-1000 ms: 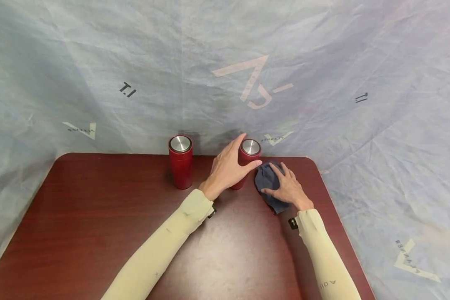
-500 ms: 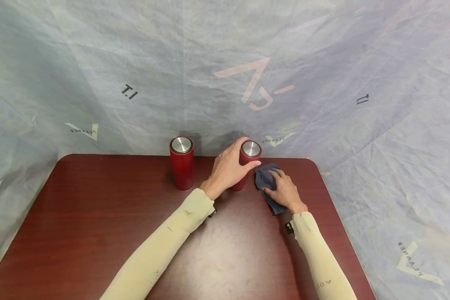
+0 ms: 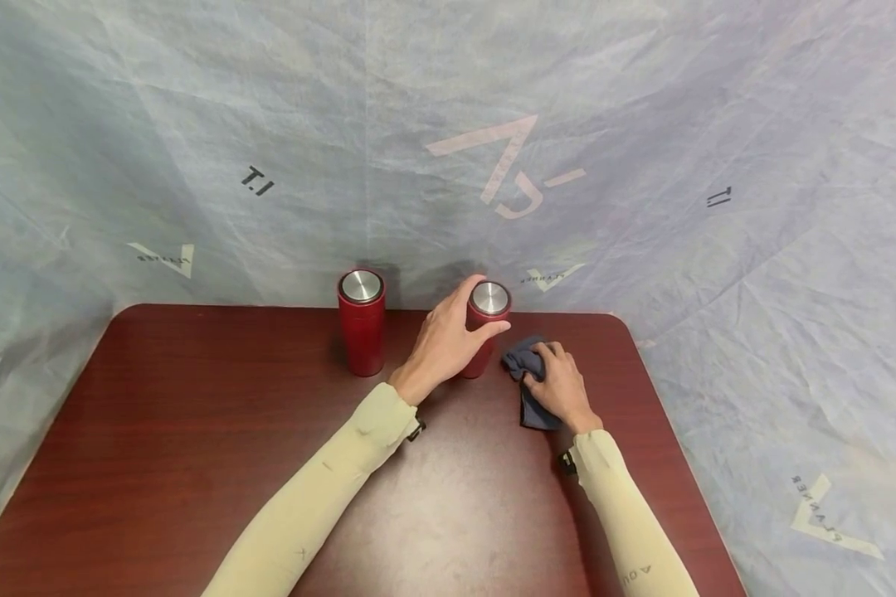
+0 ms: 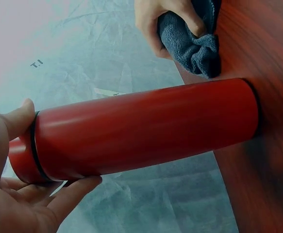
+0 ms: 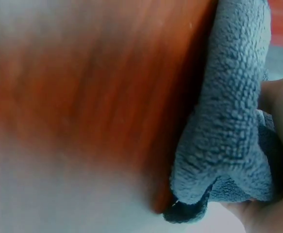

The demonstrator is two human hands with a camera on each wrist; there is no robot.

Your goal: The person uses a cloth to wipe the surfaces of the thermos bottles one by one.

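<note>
My left hand (image 3: 442, 342) holds a red thermos flask (image 4: 146, 128) near its lid, thumb on one side and fingers on the other. The flask has a brushed silver lid top (image 3: 490, 298), and its base rests on the table. To the right, my right hand (image 3: 562, 383) grips a bunched grey-blue towel (image 3: 524, 358), fingers curled into the folds. Part of the towel hangs toward me on the tabletop. Its terry loops fill much of the right wrist view, where the towel (image 5: 224, 126) lies between thumb and fingers.
A second red thermos flask (image 3: 362, 327) stands upright left of my left hand. The dark red wooden table (image 3: 216, 431) ends at a grey fabric wall (image 3: 306, 149) behind and at another on the right (image 3: 791, 348).
My right hand has closed on the towel, bunching it and drawing it slightly toward me. The top of the flask in my left hand has shifted a little left.
</note>
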